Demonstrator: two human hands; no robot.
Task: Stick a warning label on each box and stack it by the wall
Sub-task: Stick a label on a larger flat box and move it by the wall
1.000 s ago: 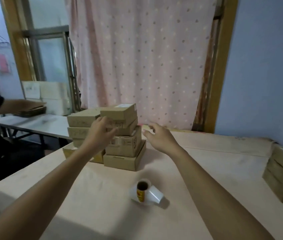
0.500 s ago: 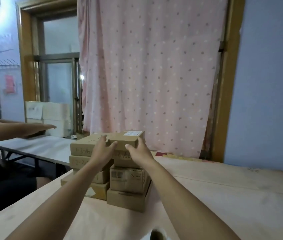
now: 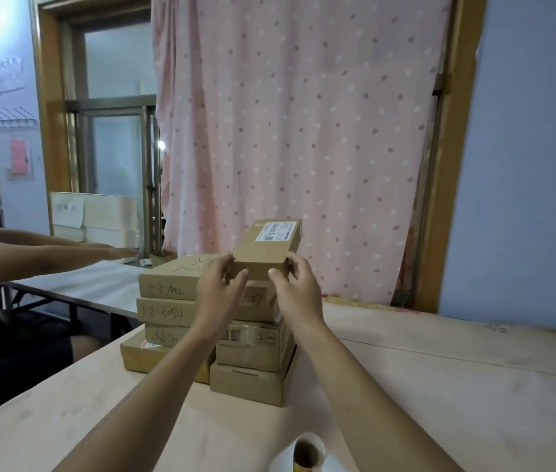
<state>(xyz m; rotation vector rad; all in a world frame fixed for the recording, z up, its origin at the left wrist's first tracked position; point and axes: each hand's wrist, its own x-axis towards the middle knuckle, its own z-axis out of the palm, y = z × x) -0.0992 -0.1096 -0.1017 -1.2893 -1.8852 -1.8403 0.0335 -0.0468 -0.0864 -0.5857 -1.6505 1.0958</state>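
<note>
— Where is the box point(image 3: 266, 250)?
— Between my hands. My left hand point(image 3: 217, 289) grips its near left corner and my right hand point(image 3: 298, 292) the near right, fingers curled round the edges. It tilts over the right stack point(image 3: 252, 349) on the table point(image 3: 440, 386) (white shipping label point(image 3: 275, 231) facing up); my fingers hide whether it touches the stack.
— And the label roll point(image 3: 308, 453)?
— Upright at the table's near edge.

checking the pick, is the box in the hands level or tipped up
Tipped up: left hand and right hand grip the box by its near end, far end higher, white label showing.
</note>
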